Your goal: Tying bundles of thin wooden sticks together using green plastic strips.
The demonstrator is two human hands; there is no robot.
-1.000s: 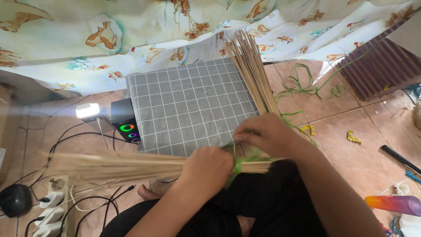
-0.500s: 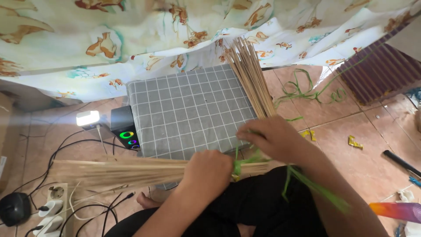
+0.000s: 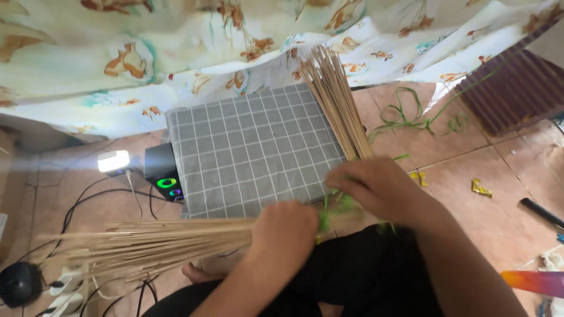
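Observation:
My left hand [image 3: 288,232] is clenched around a bundle of thin pale sticks [image 3: 147,243] that fans out to the left over the floor. My right hand [image 3: 376,188] pinches a green plastic strip [image 3: 333,206] wound around the bundle's end, just right of my left hand. A second bundle of the same sticks [image 3: 336,100] lies behind my right hand, pointing up toward the curtain. Both hands sit over my lap in black cloth.
A grey checked cushion [image 3: 247,147] lies ahead, with a small black speaker [image 3: 161,173] and a glowing light [image 3: 113,161] to its left. Cables, a power strip [image 3: 67,287] and a black mouse [image 3: 19,283] lie bottom left. Loose green strips [image 3: 411,117] lie on the tiles.
The stick bundle in my left hand has tilted down at its far end. My right hand pulled the green strip in tight; the loose tail seen earlier is gone from view.

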